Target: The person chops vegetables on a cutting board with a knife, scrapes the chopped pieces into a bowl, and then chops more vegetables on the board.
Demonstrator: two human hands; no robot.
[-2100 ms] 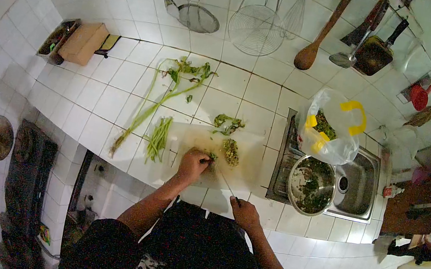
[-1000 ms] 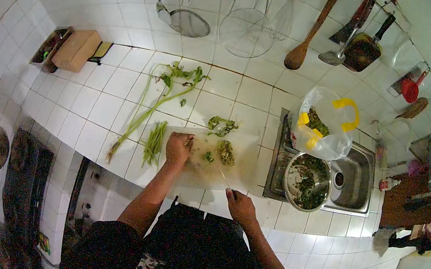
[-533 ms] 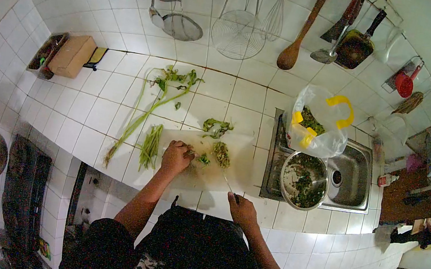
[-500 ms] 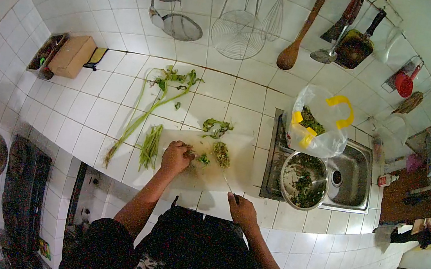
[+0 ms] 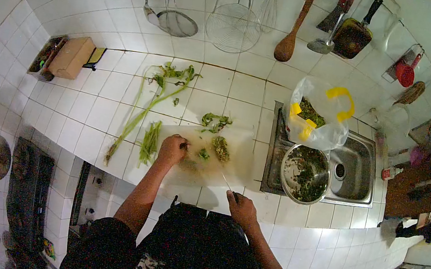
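A knife is held by its dark handle in my right hand, its blade tip toward the chopped pile. My left hand is closed at the left part of the pale cutting board; a small dark thing shows at its fingertips, too small to name. Chopped greens and a small green bit lie on the board. Leafy scraps rest by its back edge. Left of my left hand are cut green stems, and farther left long leafy stalks.
A steel bowl with chopped greens stands at the sink, beside a plastic bag of greens. At the back left sits a cardboard box. Utensils such as a wooden spoon hang on the wall. Another person is far right.
My left hand has shifted slightly left and up from the board's middle. The view has tilted a little. My right hand still holds the knife in nearly the same place.
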